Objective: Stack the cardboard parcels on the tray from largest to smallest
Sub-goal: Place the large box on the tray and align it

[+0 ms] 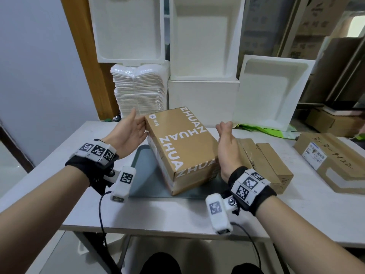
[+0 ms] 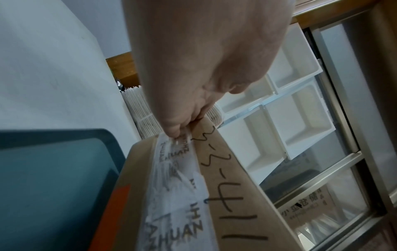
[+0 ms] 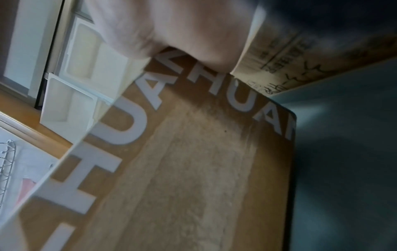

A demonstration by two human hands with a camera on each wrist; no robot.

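A large brown parcel (image 1: 181,143) printed ZHUAN ZHUAN sits skewed on the grey-blue tray (image 1: 141,175) in the middle of the white table. My left hand (image 1: 130,131) is open, its straight fingers touching the parcel's far left corner. My right hand (image 1: 227,149) lies flat along the parcel's right side, fingers loosely bent above its top edge. In the left wrist view my fingertips (image 2: 171,130) meet the taped side of the parcel (image 2: 225,178) over the tray (image 2: 53,178). The right wrist view shows the parcel's lettered face (image 3: 182,169) and the tray (image 3: 343,152).
A smaller brown parcel (image 1: 264,165) lies just right of the tray. A flat labelled parcel (image 1: 331,161) lies further right. White foam boxes (image 1: 203,99), a stack of white envelopes (image 1: 138,91) and a green bag (image 1: 264,130) line the table's back.
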